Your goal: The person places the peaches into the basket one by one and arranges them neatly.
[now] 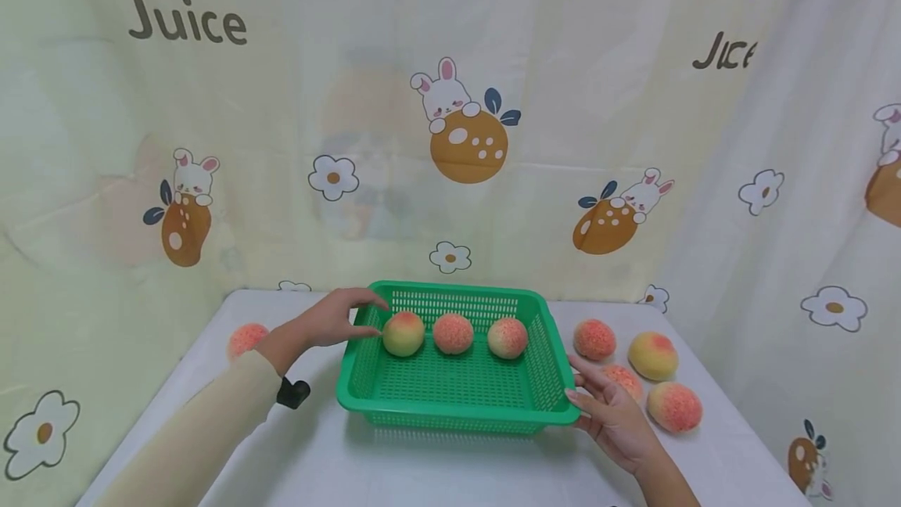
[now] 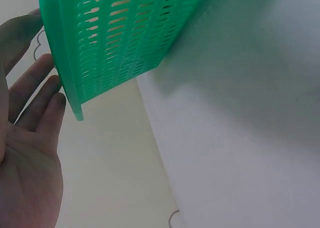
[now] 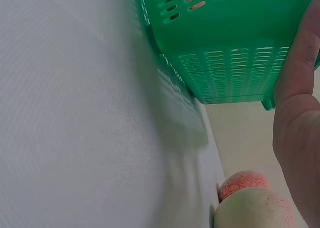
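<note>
A green plastic basket (image 1: 450,411) with slotted walls holds a yellow-green peach (image 1: 403,334), a pink peach (image 1: 453,334) and a pale pink peach (image 1: 507,338) in a row. My left hand (image 1: 334,319) reaches over its left rim, thumb and fingers spread apart beside the yellow-green peach. In the left wrist view, those fingertips come right up to the rim (image 2: 62,62). At the right side, my right hand (image 1: 608,413) holds the basket's rim, its thumb and fingers at the edge. The right wrist view shows a digit (image 3: 300,62) along the basket's outer wall.
Right of the basket lie a pink peach (image 1: 594,339), a yellow peach (image 1: 653,356), a partly hidden peach (image 1: 622,382) and a larger peach (image 1: 674,407). Another peach (image 1: 246,339) sits behind my left forearm. A printed curtain (image 1: 281,116) hangs behind the white table (image 1: 436,476).
</note>
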The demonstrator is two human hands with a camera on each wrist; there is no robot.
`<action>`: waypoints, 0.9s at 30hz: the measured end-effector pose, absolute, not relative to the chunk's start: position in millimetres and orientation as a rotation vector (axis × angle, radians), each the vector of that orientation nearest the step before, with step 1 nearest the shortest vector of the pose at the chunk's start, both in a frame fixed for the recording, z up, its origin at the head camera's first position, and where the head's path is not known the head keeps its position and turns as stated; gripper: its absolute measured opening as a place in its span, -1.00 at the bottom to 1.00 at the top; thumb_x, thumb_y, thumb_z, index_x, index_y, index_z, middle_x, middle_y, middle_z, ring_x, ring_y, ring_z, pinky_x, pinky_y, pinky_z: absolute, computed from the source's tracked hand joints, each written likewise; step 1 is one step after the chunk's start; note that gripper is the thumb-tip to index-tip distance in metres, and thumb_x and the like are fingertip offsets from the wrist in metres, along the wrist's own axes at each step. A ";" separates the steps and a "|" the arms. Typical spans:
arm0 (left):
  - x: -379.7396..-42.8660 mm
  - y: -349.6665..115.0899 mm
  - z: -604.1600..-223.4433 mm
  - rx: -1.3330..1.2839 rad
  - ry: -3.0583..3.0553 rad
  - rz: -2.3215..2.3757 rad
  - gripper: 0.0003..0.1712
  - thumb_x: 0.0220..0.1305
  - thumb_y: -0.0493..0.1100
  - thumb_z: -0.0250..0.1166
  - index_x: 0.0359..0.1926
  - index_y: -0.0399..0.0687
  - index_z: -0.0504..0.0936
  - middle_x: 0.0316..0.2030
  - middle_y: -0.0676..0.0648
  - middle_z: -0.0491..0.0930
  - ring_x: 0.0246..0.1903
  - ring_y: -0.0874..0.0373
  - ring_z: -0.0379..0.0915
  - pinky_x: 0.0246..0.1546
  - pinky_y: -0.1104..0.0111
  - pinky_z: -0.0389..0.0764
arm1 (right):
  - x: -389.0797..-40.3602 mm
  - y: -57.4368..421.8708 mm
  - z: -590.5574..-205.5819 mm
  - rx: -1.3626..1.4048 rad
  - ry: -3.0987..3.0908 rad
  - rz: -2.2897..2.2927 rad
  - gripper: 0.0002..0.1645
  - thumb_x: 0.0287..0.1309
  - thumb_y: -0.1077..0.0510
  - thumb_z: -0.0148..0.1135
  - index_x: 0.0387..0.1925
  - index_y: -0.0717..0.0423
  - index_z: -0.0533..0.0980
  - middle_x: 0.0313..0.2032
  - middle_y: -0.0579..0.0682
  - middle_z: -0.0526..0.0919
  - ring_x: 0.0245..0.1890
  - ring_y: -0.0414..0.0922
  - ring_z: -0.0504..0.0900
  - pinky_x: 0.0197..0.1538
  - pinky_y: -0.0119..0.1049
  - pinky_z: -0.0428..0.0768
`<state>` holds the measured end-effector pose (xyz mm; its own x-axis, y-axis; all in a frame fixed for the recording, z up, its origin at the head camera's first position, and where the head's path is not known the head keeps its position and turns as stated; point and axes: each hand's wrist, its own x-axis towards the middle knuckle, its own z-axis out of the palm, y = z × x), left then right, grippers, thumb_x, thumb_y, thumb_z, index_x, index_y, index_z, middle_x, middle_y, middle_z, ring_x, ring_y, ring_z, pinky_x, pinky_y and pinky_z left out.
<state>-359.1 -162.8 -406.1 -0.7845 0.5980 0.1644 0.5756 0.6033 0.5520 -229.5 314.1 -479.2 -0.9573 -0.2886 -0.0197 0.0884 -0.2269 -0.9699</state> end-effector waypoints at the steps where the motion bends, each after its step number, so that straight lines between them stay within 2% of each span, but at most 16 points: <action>1: -356.1 -164.0 -407.1 1.010 2.788 0.949 -0.54 0.28 -0.12 0.45 0.19 -0.04 0.64 0.18 -0.12 0.64 0.27 -0.11 0.50 0.32 -0.06 0.51 | -229.4 314.1 -479.3 -0.237 1.780 -2.277 -0.11 0.47 0.31 0.09 0.64 0.07 -0.10 -0.02 -0.17 0.53 -0.06 -0.27 0.71 0.04 -0.28 0.74; 6: -343.5 -170.0 -413.3 0.976 2.804 1.068 -0.54 0.29 -0.12 0.45 0.19 -0.03 0.63 0.17 -0.14 0.63 0.26 -0.12 0.50 0.33 -0.10 0.50 | -228.7 313.7 -479.8 -0.223 1.771 -2.288 -0.11 0.47 0.31 0.08 0.64 0.06 -0.10 -0.01 -0.18 0.54 -0.06 -0.27 0.71 0.04 -0.28 0.74; 14: -329.3 -178.7 -427.3 0.953 2.847 1.273 -0.51 0.28 -0.17 0.45 0.20 -0.17 0.61 0.17 -0.12 0.63 0.26 -0.15 0.51 0.30 -0.08 0.52 | -228.8 313.8 -479.0 -0.242 1.789 -2.292 -0.13 0.48 0.31 0.08 0.64 0.07 -0.08 -0.02 -0.18 0.52 -0.08 -0.28 0.71 0.02 -0.30 0.74; 27: -307.2 -180.7 -454.2 0.710 2.931 1.480 -0.55 0.30 -0.18 0.43 0.20 -0.08 0.61 0.15 -0.12 0.63 0.24 -0.15 0.53 0.25 -0.05 0.57 | -228.3 311.4 -481.2 -0.289 1.753 -2.321 -0.15 0.48 0.33 0.05 0.63 0.11 -0.07 0.01 -0.16 0.52 -0.06 -0.27 0.70 0.03 -0.31 0.74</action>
